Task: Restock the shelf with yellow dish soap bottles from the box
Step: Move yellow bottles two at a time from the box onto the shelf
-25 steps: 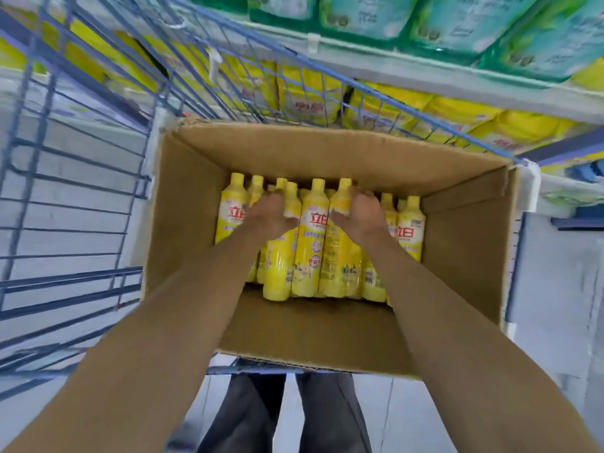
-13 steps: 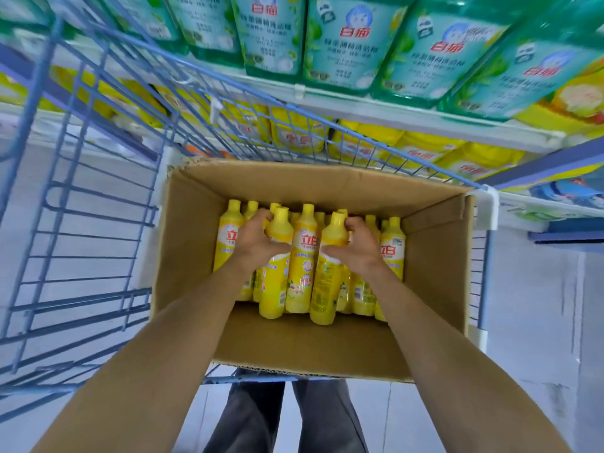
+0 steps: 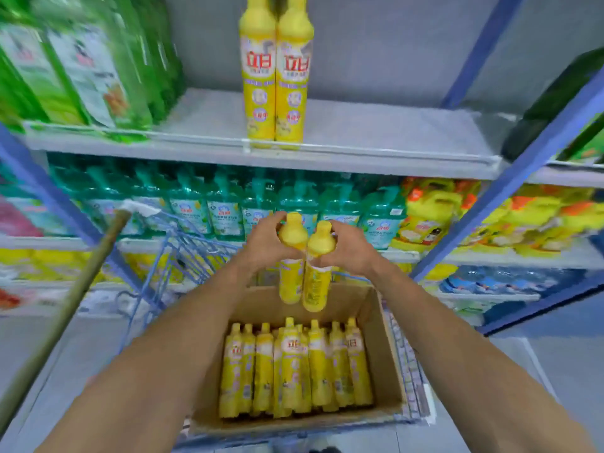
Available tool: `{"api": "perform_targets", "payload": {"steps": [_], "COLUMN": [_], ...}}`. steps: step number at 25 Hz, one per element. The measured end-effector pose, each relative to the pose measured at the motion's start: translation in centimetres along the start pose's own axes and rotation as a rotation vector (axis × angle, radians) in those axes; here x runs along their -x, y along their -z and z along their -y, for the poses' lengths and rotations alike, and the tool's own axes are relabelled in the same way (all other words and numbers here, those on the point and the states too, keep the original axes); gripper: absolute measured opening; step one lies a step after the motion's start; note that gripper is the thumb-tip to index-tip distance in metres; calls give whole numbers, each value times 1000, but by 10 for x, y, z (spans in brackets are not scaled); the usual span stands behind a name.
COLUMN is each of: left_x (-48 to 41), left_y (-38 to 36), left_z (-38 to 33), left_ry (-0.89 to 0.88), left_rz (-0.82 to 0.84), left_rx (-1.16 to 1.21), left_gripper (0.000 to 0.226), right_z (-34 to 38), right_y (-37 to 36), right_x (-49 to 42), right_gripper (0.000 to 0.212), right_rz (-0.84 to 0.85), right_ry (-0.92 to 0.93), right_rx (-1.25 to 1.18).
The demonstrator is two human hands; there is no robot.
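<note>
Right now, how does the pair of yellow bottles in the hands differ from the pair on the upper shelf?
The held pair hangs above the box, gripped near the caps by the left hand and right hand; the shelf pair stands untouched on the upper shelf. The held pair sits at uneven heights; the shelf pair is level. Both are matching yellow bottles, side by side.

Blue uprights (image 3: 510, 182) frame teal bottles (image 3: 225, 207) above grey floor (image 3: 555, 371).
</note>
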State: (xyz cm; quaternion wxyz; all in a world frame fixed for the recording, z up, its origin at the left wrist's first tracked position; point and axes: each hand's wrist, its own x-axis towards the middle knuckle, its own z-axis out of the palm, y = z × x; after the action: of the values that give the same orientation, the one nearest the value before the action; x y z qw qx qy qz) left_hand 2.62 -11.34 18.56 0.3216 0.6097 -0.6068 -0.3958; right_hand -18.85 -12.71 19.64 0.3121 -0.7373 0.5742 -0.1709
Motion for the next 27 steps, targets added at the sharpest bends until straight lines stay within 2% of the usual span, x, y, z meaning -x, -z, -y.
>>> {"api": "perform_targets", "payload": {"steps": [3, 10, 14, 23, 27], "left_x": [1, 6, -11, -87, -115], "left_y": [43, 99, 105, 92, 71], "left_z": [-77, -198, -246, -292, -296], "left_ry": [-193, -374, -446, -390, -349], "left_rz": [-49, -130, -214, -374, -436], "left_rx": [-15, 56, 64, 42, 10], "left_gripper": [70, 54, 57, 70, 75], "right_z": [51, 121, 137, 128, 114], "right_y": [71, 177, 217, 281, 288], "right_x": [8, 6, -1, -62, -93], "right_gripper": [59, 56, 53, 54, 54], "right_rz": [-110, -293, -357, -496, -462], "right_ry": [154, 310, 376, 472, 477], "right_rx": [21, -26, -57, -144, -156]}}
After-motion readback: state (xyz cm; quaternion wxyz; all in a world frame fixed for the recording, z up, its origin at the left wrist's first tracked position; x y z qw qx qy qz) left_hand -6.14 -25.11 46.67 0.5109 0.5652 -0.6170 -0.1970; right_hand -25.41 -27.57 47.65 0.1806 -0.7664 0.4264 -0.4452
